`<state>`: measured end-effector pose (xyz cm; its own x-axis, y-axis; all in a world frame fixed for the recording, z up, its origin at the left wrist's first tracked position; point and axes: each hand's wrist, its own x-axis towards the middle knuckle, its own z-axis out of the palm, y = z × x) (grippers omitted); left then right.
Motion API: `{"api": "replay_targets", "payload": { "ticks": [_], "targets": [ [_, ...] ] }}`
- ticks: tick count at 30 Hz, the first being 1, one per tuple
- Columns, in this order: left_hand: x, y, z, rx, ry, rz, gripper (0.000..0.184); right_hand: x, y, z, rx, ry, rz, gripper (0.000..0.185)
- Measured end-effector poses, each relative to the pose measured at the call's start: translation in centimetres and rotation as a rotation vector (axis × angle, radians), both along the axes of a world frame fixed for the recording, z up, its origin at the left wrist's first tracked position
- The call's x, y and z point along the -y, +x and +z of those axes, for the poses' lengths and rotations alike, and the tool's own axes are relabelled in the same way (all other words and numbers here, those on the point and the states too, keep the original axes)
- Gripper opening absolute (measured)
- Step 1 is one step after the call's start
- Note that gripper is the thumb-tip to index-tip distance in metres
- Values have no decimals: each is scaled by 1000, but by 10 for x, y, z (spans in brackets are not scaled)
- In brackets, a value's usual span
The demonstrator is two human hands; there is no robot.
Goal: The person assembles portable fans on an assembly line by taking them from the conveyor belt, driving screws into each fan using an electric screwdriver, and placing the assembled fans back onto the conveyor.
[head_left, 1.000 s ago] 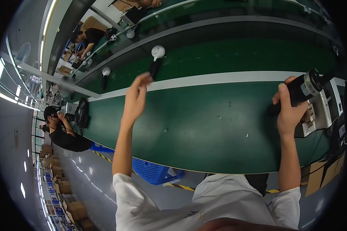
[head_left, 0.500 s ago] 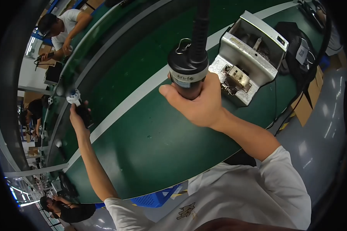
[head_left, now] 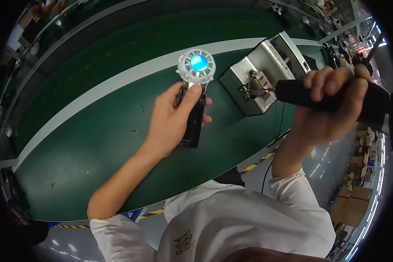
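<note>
My left hand (head_left: pixel 172 120) is wrapped round the black handle of a small handheld fan (head_left: pixel 195 72), thumb pressed just below its head. The fan's round head is white and slotted, with a bright blue centre facing me. In my right hand (head_left: pixel 332 105) is a black electric screwdriver (head_left: pixel 299 92), tilted almost level, its bit pointing left. That bit is at the front mechanism of a silver screw feeder (head_left: pixel 260 63); I cannot tell whether it touches. The fan is left of the feeder, apart from it.
The feeder stands on a green work table (head_left: pixel 96 139). Beyond a pale edge strip (head_left: pixel 109 65) runs a green belt (head_left: pixel 118 43). A dark cable (head_left: pixel 266 174) hangs off the table's near edge. Cardboard boxes (head_left: pixel 351 205) are stacked at right.
My left hand has brought the fan from the far left to the middle, before me. My right hand has swung the screwdriver from upright to nearly level, right of the feeder. The view has turned.
</note>
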<state>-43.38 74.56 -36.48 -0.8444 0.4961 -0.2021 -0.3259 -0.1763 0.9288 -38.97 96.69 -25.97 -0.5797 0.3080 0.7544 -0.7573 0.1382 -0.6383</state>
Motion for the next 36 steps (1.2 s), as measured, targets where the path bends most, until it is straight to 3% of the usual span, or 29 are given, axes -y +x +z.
{"api": "replay_targets", "payload": {
  "ticks": [4,7,12,18,19,23,24,27,31,36],
  "targets": [
    [-5,24,-11,64,6,-59,40,23,-25,-15,-46,-92,-205,14],
    [-4,34,-13,79,8,-9,38,22,-33,-27,-35,37,-256,13],
    [-4,33,-21,93,-38,-21,39,25,-38,-34,28,36,-341,18],
    [-4,32,-24,89,-28,-7,39,36,-32,-31,39,118,-266,19],
    [-4,32,-26,83,-19,-4,38,37,-25,-27,88,87,-206,13],
    [-4,29,-26,111,-28,24,38,36,1,-23,177,52,18,26],
    [-4,28,-27,96,-35,18,38,40,5,-27,144,-30,122,32],
    [-4,28,-29,73,-40,15,37,49,4,-29,77,44,331,33],
    [-3,27,-30,18,-38,16,37,62,-3,-37,64,50,381,35],
    [-4,34,-35,-5,-54,-6,35,72,-1,-47,108,92,179,37]
  ]
}}
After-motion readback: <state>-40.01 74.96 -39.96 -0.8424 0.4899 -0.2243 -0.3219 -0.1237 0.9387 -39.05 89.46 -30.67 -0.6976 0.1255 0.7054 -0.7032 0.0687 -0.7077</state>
